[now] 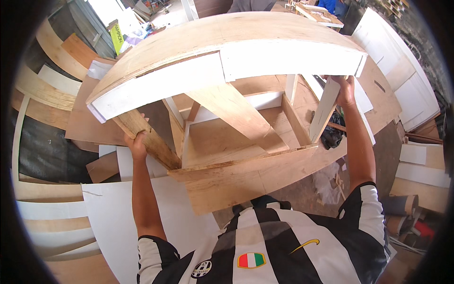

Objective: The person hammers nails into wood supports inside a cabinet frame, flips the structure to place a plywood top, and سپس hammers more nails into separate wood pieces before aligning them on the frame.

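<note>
A wooden counter-like frame stands before me, its wide plywood top [189,42] edged at the front by a white board [293,57]. Below the top, posts run down to a boxed lower shelf [236,132] with a plywood front panel [236,184]. A broad plywood strip [236,113] slants from the top's edge to the shelf. My left hand [137,142] is wrapped round the rough left post [153,142], with some fingers hidden behind it. My right hand [346,91] grips the upper end of the right post [325,109], just under the white edge; its fingers are partly hidden.
Stacked boards [52,208] line the left side, by a white sheet [142,213] on the floor. White panels [397,61] lean at the far right, with more offcuts [421,170] below. Crumpled clear plastic [326,184] and a black bag [333,132] lie near the right post.
</note>
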{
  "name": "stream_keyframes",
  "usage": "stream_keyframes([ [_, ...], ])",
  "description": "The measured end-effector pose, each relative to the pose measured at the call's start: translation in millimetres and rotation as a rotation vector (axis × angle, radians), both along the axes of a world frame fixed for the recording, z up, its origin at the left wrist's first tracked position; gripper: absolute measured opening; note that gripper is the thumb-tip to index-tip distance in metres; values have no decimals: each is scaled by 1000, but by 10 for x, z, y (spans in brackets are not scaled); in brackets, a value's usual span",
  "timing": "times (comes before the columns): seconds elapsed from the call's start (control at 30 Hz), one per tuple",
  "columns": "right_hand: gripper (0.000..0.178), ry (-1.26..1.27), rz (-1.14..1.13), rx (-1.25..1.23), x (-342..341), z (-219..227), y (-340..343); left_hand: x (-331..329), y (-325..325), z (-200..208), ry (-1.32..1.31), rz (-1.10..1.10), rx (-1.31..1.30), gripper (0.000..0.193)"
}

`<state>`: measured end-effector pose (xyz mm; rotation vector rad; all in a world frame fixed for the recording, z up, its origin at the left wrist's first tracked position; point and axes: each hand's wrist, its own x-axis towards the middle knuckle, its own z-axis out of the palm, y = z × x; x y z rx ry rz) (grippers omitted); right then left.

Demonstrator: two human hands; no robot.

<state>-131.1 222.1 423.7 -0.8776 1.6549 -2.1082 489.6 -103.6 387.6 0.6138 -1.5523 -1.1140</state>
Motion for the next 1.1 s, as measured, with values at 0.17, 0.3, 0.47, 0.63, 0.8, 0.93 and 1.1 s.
stream_keyframes([
  [0.17, 37, -74, -79, -50, -94, -416, 257, 124, 204, -317, 58, 43, -29, 57],
  [0.3, 37, 73, -106, -11, -30, -794, 621, 396, 467, -673, 1, 137, 18, 56],
  [0.47, 35, 23, -242, -66, 19, -1444, 1060, 635, 778, -1140, 141, 147, 25, 39],
  [0.63, 61, 149, -265, 144, 70, -1584, 1384, 767, 1023, -1291, -11, 157, 51, 36],
  [0.8, 55, -2, -267, 377, 429, -1032, 1450, 1076, 898, -1405, -215, -10, 101, 46],
  [0.93, 60, -109, -114, 219, 688, -603, 1740, 1328, 806, -1229, 62, -143, 125, 54],
  [1.1, 67, -126, -31, -225, 823, -108, 1710, 1095, 1112, -149, 389, -58, 6, 87],
])
